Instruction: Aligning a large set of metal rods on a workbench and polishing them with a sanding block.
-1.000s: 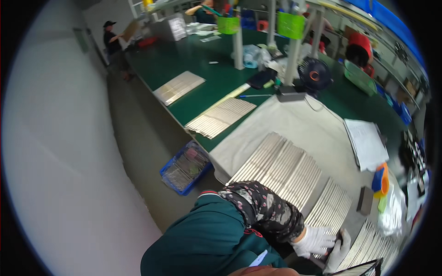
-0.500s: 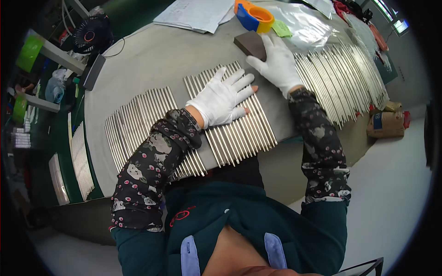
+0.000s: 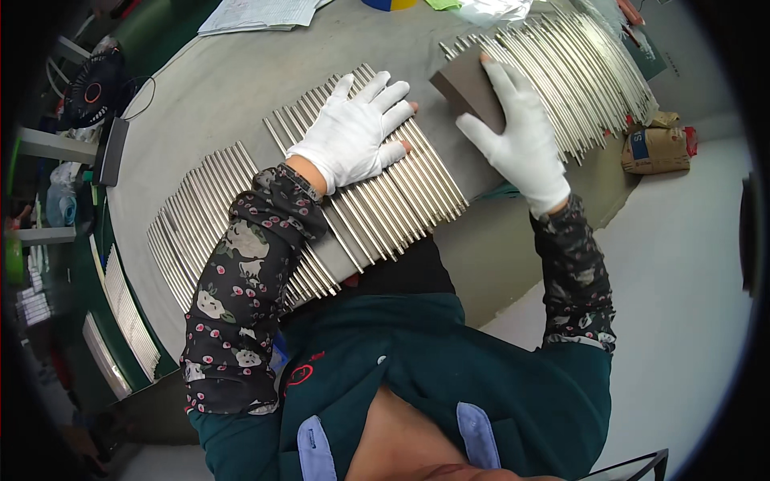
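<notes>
My left hand, in a white glove with some fingertips bare, lies flat with fingers spread over a row of thin silvery metal rods. In the same kind of glove, my right hand grips a dark brown rectangular block between thumb and fingers. The block is tilted, between the middle row and a wider group of rods on the right. Another group of rods lies to the left, partly covered by my left forearm.
A grey cloth covers the rounded table. Papers lie at the far edge, near a partly cut-off blue and yellow object. A black fan stands at far left. More rods lie on a green surface; a brown bag is at right.
My right hand has taken hold of the block and brought it nearer and turned it. My left hand stays spread on the middle rods. The whole view has shifted.
</notes>
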`<state>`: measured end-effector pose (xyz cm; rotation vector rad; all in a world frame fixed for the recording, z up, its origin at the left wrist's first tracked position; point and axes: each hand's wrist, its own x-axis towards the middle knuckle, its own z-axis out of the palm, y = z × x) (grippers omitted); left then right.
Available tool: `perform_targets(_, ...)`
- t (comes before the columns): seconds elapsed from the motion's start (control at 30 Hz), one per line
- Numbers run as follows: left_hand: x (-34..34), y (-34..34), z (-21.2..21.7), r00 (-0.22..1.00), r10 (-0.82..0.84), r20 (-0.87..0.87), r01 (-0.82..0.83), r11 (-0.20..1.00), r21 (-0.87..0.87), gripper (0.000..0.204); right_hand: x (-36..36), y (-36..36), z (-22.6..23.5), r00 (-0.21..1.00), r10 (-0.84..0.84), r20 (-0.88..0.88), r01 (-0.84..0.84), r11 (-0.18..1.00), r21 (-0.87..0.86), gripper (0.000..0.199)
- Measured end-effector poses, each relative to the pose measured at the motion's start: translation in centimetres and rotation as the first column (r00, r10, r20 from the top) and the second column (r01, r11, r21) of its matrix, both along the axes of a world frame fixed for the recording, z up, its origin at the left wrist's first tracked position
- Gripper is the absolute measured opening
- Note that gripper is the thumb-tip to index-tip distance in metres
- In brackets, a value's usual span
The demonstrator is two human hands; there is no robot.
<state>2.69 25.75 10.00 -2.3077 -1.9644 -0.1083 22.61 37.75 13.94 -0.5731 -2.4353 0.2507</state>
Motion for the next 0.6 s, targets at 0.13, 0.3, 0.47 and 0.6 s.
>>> perform_targets(0.13, -0.3, -0.6, 0.0, 0.999, 0.013, -0.037, -0.015, 0.999, -0.038, 0.056, 6.5, -5.3, -1.0, 0.977, -0.196, 0.089, 0.203, 0.976, -0.076, 0.071)
perform_targets(0.3, -0.1, -1.0, 0.6, 0.999, 0.026, -0.022, -0.026, 1.000, -0.015, 0.056, 8.8, -10.9, -1.5, 0.958, -0.248, 0.140, 0.268, 0.953, -0.142, 0.070)
perform_targets(0.47, -0.1, -1.0, 0.3, 1.000, 0.019, 0.004, -0.019, 0.999, -0.031, 0.056, 8.5, -11.3, -2.3, 0.896, -0.352, 0.272, 0.367, 0.930, -0.002, 0.067)
perform_targets(0.6, -0.1, -0.7, 0.2, 0.999, 0.036, -0.004, -0.036, 0.999, -0.033, 0.055, 7.7, -12.6, -0.3, 0.959, -0.112, 0.259, 0.127, 0.991, -0.040, 0.064)
